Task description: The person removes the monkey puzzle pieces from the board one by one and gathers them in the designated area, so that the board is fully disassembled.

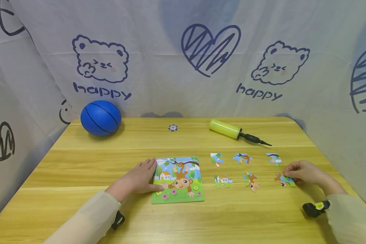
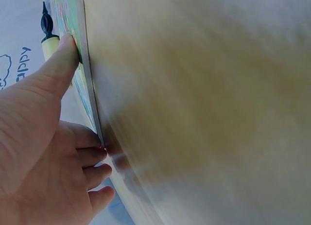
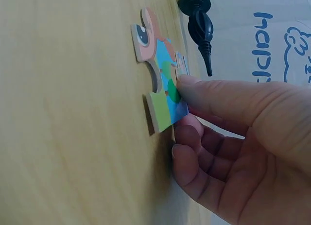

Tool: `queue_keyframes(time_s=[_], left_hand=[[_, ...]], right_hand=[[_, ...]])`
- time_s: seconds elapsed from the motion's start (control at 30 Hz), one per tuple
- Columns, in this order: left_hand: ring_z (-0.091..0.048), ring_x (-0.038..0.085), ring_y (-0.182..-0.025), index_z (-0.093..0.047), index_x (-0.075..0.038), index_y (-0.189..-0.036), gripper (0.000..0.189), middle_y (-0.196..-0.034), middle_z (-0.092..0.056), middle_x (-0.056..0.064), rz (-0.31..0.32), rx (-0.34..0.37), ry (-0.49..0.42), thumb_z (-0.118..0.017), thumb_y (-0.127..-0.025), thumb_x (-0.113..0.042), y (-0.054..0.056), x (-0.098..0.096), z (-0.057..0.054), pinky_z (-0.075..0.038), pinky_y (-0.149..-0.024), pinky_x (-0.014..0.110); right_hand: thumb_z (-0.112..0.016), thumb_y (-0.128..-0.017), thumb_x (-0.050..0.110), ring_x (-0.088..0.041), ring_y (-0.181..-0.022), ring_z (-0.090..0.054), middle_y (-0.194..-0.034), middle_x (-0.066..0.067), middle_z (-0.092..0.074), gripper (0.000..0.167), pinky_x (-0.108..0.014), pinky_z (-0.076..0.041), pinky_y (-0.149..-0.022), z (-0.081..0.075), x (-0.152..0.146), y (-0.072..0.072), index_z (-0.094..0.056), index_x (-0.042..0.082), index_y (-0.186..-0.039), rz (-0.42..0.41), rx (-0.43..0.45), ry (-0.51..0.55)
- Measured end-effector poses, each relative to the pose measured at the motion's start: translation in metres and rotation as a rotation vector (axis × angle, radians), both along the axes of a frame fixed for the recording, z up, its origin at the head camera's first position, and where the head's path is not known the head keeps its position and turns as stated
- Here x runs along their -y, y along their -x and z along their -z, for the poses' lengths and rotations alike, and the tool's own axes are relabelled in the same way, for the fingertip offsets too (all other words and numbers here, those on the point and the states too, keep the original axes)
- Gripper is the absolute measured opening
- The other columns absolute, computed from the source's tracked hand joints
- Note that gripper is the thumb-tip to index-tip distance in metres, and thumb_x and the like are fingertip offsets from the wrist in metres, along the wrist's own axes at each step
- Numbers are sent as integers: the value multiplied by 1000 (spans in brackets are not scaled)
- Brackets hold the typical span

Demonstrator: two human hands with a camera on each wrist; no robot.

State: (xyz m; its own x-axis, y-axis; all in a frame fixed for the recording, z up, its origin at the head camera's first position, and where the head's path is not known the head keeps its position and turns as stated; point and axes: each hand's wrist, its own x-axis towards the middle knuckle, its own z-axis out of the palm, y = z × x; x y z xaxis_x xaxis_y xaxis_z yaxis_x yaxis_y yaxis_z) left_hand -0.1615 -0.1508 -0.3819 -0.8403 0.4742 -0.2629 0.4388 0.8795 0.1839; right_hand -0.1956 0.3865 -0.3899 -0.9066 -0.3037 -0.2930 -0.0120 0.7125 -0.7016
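On the table lies a square puzzle board (image 1: 186,199) printed with a monkey, a house and flowers. My left hand (image 1: 138,178) rests on its left side, the thumb on the printed face and the other fingers extended along the edge. At the right, my right hand (image 1: 305,173) pinches the edge of a jigsaw piece (image 3: 163,74) that shows part of the monkey's face, green and blue. In the right wrist view the thumb lies on that piece, with the other fingers curled beside it. Between the hands several loose jigsaw pieces (image 1: 222,180) lie in two rows.
A blue ball (image 1: 101,118) sits at the back left of the wooden table (image 1: 177,223). Behind the board lies a small poker chip (image 1: 173,127). A yellow-green hand pump (image 1: 225,128) with a black nozzle lies at the back right, before a printed curtain (image 1: 158,67).
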Motion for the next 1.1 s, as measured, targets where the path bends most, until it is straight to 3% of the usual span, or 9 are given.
queue_keyframes(time_s=[0.2, 0.4, 0.73, 0.83, 1.1], left_hand=[[-14, 40, -134, -20, 11, -141, 93, -147, -15, 27, 6, 1, -17, -54, -85, -55, 0, 1, 0, -14, -109, 48], [-15, 40, -134, -20, 11, -141, 93, -147, -15, 27, 10, -13, -31, -54, -85, -55, 0, 1, 2, -15, -108, 49], [-15, 40, -134, -23, 11, -140, 88, -146, -16, 27, 30, -41, -43, -52, -87, -53, -3, 1, 2, -15, -108, 48], [-17, 41, -133, -26, 12, -139, 86, -146, -18, 27, 39, -59, -39, -51, -88, -52, -4, 0, 2, -16, -108, 48], [-21, 42, -131, -31, 14, -136, 77, -143, -23, 29, 68, -108, -51, -51, -90, -46, -9, -1, 1, -17, -108, 49]], right_hand=[[-58, -91, 11, -12, -60, -47, -72, -4, -52, 20, -26, -45, -52, -1, 1, 0, -60, -9, -95, 15, -11, -10], [-59, -91, 17, -13, -57, -46, -71, -4, -52, 24, -27, -42, -50, -6, 7, 4, -62, -5, -96, 6, -112, -62], [-57, -92, 28, -22, -72, -52, -90, -10, -59, 35, -33, -48, -58, -30, 60, 10, -61, -3, -108, 15, -184, -83], [-57, -92, 27, -23, -75, -55, -91, -11, -60, 35, -35, -50, -62, -36, 80, 12, -61, -4, -108, -19, -207, -54], [-58, -92, 19, -17, -59, -47, -79, -11, -58, 24, -30, -44, -49, -43, 129, 19, -62, -3, -101, -182, -233, 39]])
